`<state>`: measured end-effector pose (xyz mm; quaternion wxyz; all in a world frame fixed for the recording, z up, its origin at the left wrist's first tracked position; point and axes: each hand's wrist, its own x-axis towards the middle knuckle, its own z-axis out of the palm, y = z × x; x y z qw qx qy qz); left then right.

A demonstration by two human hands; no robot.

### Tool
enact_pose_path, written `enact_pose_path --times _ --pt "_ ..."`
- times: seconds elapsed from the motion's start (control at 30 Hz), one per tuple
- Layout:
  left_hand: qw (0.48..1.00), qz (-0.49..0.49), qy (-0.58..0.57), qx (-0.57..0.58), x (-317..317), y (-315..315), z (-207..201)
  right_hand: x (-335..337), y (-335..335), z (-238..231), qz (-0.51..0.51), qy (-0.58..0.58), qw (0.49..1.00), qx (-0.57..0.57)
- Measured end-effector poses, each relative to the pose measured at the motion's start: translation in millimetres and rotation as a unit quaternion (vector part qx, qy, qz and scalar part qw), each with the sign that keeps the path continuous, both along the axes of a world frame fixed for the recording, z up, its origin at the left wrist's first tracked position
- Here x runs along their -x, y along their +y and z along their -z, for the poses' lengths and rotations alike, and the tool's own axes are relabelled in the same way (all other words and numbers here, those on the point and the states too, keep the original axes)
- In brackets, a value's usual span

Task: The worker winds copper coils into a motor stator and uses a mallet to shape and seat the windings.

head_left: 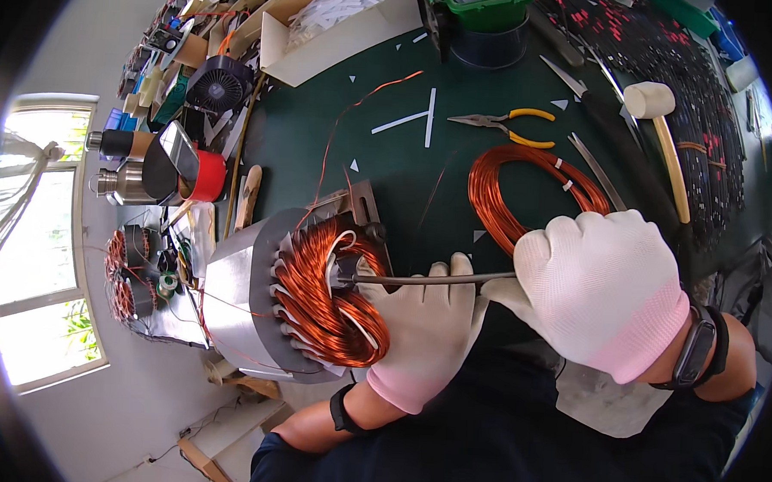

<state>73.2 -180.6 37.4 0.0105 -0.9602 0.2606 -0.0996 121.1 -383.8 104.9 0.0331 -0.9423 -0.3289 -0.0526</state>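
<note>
In my right hand [604,285], gloved in white and pink, is a long dark metal rod [453,280]; any handle is hidden in the fist. The rod runs leftward, and its far end enters the centre of a motor stator [244,295] lying on its side. Thick copper windings [323,299] bulge from the stator's end, with white insulation strips between the core's teeth. Against the windings lies my left hand [426,320], gloved too, its fingers stretched out beneath the rod. Its thumb is not clearly visible. Beyond my right hand rests a coil of copper wire [496,190].
Yellow-handled pliers [503,125], white strips [400,121] and scissors [596,168] lie on the green tabletop [313,126]. A mallet [662,124] is at the right. A box of white slips [344,24], a small fan [219,85] and a red cup-like container [208,177] stand around.
</note>
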Motion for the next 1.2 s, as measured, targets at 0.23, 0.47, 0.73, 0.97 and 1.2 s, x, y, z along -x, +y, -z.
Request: enact_pose_path --times 0.23,0.47,0.73,0.97,1.2 --pt "0.999 -0.009 0.032 0.001 -4 -7 -8 10 8 0 0.019 -0.023 0.999 0.027" --pt "0.993 -0.003 0.084 0.088 0 -3 -2 1 21 -2 -0.021 0.031 0.993 -0.109" --pt "0.989 -0.064 0.128 0.028 5 -9 -25 -4 39 19 -0.038 0.005 0.991 -0.132" --pt "0.948 0.17 0.266 0.03 23 15 -57 -9 37 13 -0.016 0.042 0.994 -0.096" --pt "0.874 0.276 -0.145 0.373 32 132 -82 -2 56 -9 0.057 0.037 0.998 0.009"
